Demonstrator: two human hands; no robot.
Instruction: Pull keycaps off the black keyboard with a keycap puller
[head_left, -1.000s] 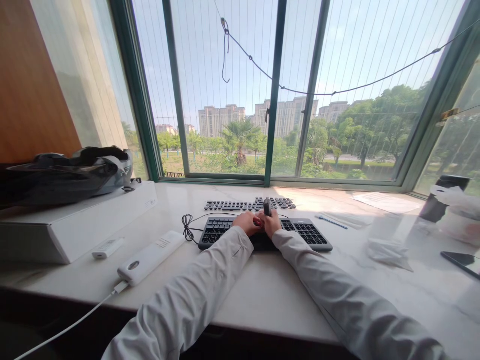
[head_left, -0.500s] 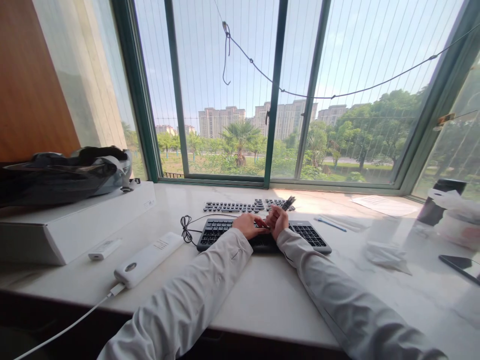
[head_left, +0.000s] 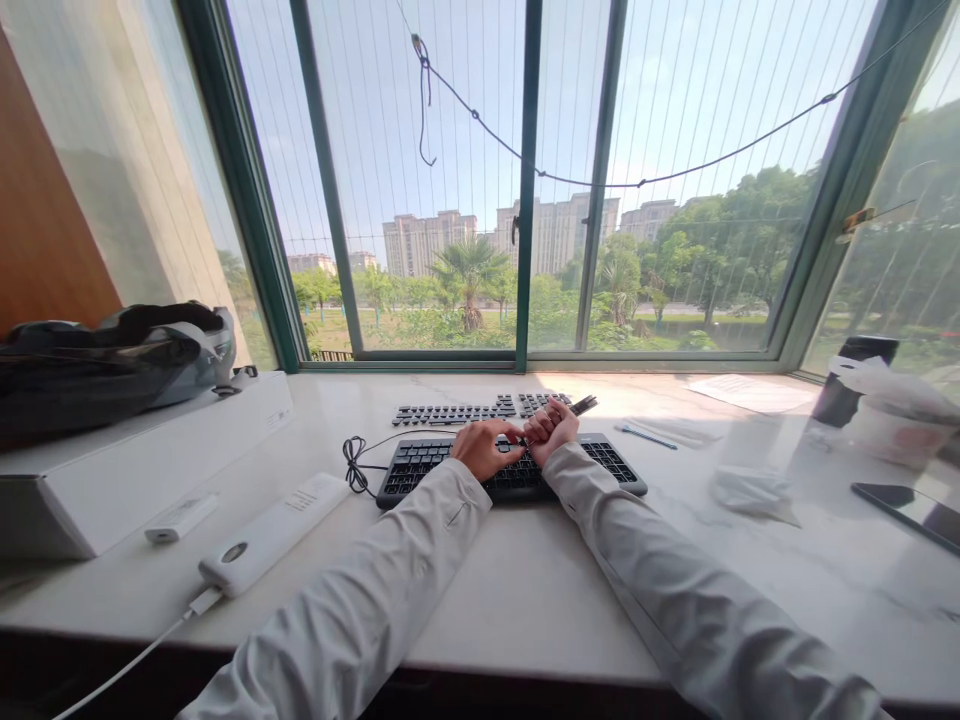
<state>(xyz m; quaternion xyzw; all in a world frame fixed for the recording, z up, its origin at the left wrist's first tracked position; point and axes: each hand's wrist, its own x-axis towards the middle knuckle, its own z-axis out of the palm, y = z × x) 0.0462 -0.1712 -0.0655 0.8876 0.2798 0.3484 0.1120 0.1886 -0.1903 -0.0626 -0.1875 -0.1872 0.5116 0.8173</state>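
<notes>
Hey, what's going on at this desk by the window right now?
A person sits with both hands over a black keyboard on a white counter. The left hand rests on the keys. The right hand holds a small dark tool above them. A row of loose keys lies just behind the keyboard.

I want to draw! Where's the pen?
In the head view, the pen lies on the counter, right of the keyboard, near the window.

Loose keys lie behind keyboard; phone probably far right.
</notes>
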